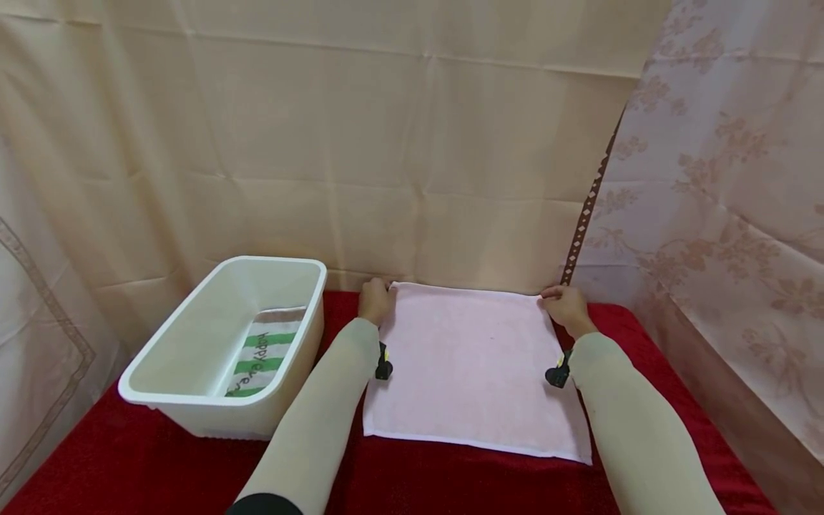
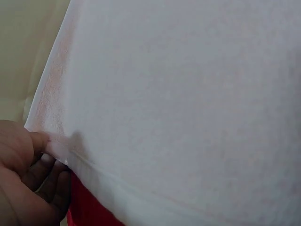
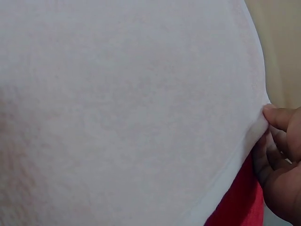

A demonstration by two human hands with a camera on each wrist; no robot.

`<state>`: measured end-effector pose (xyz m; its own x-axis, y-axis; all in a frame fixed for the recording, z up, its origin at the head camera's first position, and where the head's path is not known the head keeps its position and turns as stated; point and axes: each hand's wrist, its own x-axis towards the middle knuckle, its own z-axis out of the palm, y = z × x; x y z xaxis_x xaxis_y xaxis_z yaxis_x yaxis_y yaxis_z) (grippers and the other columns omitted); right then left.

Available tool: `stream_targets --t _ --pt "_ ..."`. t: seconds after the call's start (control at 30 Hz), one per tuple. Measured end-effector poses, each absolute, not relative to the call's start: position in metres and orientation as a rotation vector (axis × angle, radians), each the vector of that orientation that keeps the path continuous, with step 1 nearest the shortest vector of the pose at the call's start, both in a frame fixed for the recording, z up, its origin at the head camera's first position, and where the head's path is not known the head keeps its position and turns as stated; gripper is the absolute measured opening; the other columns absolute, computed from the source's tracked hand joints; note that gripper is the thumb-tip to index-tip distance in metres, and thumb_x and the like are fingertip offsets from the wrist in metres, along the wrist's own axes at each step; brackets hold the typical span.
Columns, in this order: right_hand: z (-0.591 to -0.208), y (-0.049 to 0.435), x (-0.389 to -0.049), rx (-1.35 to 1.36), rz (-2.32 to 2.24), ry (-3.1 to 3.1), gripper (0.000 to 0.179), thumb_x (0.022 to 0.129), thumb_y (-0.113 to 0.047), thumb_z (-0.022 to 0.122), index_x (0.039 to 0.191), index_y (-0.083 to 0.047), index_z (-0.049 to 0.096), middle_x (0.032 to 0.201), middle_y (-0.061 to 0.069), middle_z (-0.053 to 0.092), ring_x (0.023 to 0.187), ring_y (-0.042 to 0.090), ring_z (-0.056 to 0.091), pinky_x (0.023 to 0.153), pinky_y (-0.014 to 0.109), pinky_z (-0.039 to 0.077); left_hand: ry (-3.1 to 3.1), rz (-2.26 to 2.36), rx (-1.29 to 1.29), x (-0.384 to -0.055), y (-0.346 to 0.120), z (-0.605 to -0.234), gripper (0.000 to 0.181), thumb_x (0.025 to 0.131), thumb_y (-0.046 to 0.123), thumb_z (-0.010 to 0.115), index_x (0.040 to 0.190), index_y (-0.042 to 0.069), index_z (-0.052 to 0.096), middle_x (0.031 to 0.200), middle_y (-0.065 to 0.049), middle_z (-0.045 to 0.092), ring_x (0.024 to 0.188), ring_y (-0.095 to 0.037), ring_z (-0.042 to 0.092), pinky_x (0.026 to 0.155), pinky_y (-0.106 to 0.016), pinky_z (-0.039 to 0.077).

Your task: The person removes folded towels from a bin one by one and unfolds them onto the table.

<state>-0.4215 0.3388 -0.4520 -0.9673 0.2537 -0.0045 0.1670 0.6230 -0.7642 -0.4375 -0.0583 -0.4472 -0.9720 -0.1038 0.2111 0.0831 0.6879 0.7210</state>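
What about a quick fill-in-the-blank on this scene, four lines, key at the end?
1. The left hand and right hand pinch the two far ____ of the pink cloth.
2. The table cover is coloured ____.
3. The white tub stands to the person's ____ of the pink cloth.
4. Lettering on the striped cloth in the tub begins with the word "____".

Missing words: corners; red; left; happy.
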Motion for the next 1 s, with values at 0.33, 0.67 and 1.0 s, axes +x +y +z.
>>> stream_targets --t 0.33,0.67,1.0 --pt "-0.453 0.335 -0.414 -0.288 1.196 -2.692 0.020 0.096 -0.012 0.071 0.108 0.004 0.070 0.101 0.021 0.069 0.087 0.030 0.060 0.067 0.026 0.050 -2.727 -1.218 0.250 -0.438 -0.061 -0.445 0.019 0.099 0.017 0.064 0.102 0.002 0.075 0.112 -0.017 0.073 0.104 -0.036 0.068 0.092 -0.047 0.054" --pt "-0.451 0.337 -0.412 -0.266 1.208 -2.725 0.025 0.097 -0.012 0.069 0.114 0.005 0.068 0.110 0.026 0.068 0.094 0.034 0.063 0.074 0.028 0.051 -2.653 -1.247 0.185 -0.436 -0.067 -0.448 0.018 0.096 0.012 0.065 0.104 0.003 0.078 0.111 -0.017 0.074 0.104 -0.037 0.068 0.094 -0.046 0.054" --pt "-0.434 0.339 -0.410 -0.281 1.297 -2.743 0.025 0.101 -0.016 0.064 0.117 0.003 0.066 0.115 0.025 0.066 0.089 0.032 0.061 0.074 0.036 0.056 -2.639 -1.192 0.104 -0.434 -0.060 -0.435 0.016 0.097 0.006 0.063 0.101 -0.002 0.076 0.108 -0.018 0.074 0.104 -0.035 0.068 0.093 -0.044 0.054"
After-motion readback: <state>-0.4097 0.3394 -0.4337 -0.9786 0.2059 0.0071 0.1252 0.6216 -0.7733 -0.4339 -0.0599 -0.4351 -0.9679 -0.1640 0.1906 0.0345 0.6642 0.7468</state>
